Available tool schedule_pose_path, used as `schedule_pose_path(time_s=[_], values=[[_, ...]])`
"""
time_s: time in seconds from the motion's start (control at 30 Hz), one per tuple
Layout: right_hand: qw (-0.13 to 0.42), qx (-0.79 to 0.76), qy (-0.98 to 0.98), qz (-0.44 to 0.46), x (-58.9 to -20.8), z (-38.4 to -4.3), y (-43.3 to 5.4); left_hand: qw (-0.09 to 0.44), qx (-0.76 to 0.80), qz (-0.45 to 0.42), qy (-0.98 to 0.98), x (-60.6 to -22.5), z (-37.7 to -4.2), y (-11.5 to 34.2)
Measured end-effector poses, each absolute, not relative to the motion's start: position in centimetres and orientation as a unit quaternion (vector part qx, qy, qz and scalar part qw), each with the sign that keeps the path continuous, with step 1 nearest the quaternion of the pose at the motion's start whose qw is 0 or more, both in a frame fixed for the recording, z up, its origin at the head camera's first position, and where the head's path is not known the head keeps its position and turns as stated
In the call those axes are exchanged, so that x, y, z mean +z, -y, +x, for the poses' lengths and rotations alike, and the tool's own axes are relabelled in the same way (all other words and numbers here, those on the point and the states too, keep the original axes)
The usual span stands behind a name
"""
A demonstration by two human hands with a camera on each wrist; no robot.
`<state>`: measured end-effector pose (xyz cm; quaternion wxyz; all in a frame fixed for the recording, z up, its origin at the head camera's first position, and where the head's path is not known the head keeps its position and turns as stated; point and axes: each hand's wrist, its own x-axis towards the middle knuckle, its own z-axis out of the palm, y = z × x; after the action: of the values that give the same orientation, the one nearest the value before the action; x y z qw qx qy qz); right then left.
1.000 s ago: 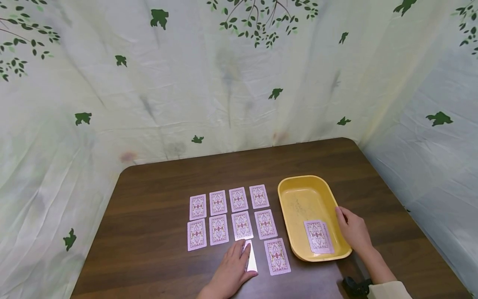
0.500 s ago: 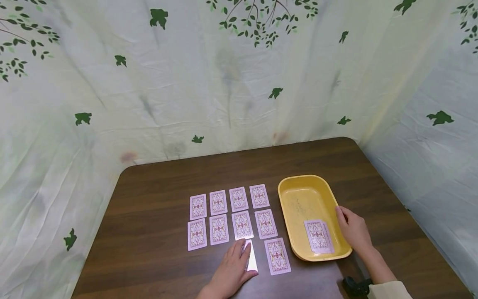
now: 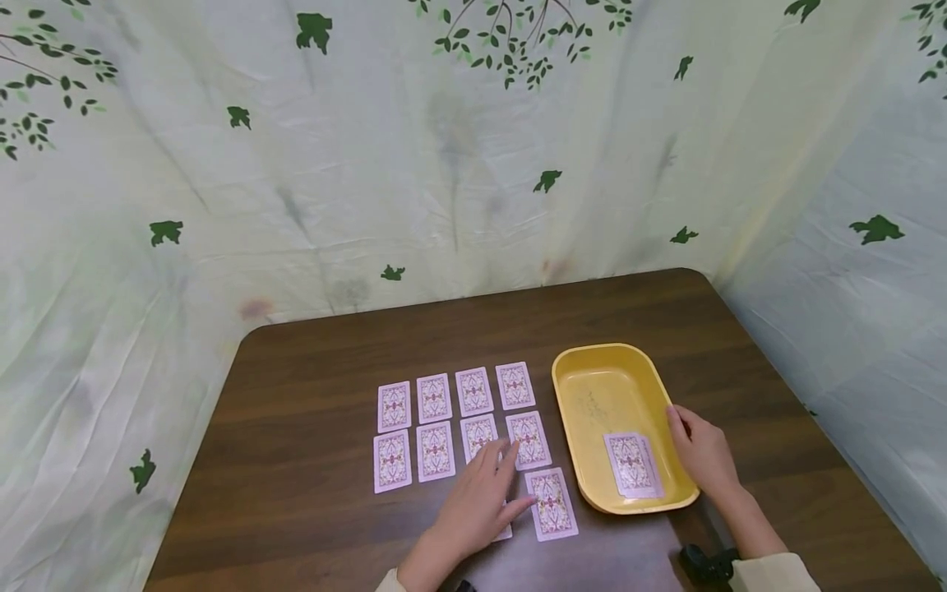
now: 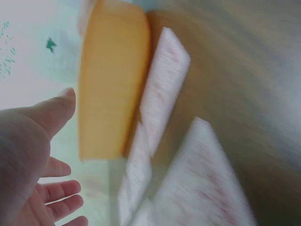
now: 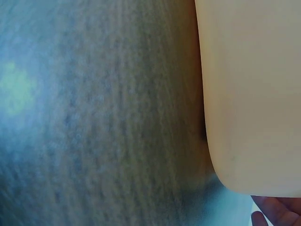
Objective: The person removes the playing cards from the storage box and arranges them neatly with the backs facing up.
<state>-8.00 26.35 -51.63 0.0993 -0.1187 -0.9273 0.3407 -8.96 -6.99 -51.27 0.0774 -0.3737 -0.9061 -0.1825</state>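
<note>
My left hand (image 3: 477,501) is above the near rows of face-down playing cards, thumb apart from the fingers and nothing held; the left wrist view shows the same hand (image 4: 33,165) with space between it and the blurred cards (image 4: 202,183). Beneath it a playing card (image 3: 505,534) is mostly covered. The thumb overlaps the edge of the nearest right-hand card (image 3: 553,510); contact is unclear. At the right, my right hand (image 3: 704,456) grips the side rim of a yellow tray (image 3: 592,395). Inside that tray lies a small overlapping pile of cards (image 3: 632,467), backs up.
Two farther rows of purple-backed cards (image 3: 434,398) lie on the brown wooden table (image 3: 311,460). A white curtain (image 3: 370,164) with printed leaves hangs behind the table. The right wrist view holds mostly tabletop and the tray's outer wall (image 5: 254,103).
My left hand has lifted off the near card, which it was touching, and shifted up and to the right with its fingers spreading. The right hand stays on the tray rim.
</note>
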Motion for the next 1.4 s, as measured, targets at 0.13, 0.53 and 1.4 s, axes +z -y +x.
schedule_pose_path(time_s=[0.13, 0.53, 1.4], values=[[0.108, 0.341, 0.926, -0.117, -51.6, -8.0, -26.4, 0.058, -0.189, -0.377, 0.905, -49.5, -9.7, 4.3], [0.122, 0.339, 0.927, -0.107, -51.7, -8.3, -26.5, 0.064, -0.193, -0.442, 0.873, -47.1, -10.0, -3.7], [0.145, 0.336, 0.926, -0.096, -51.6, -8.0, -26.5, -0.079, -0.020, -0.334, 0.939, -51.5, -10.4, -12.4]])
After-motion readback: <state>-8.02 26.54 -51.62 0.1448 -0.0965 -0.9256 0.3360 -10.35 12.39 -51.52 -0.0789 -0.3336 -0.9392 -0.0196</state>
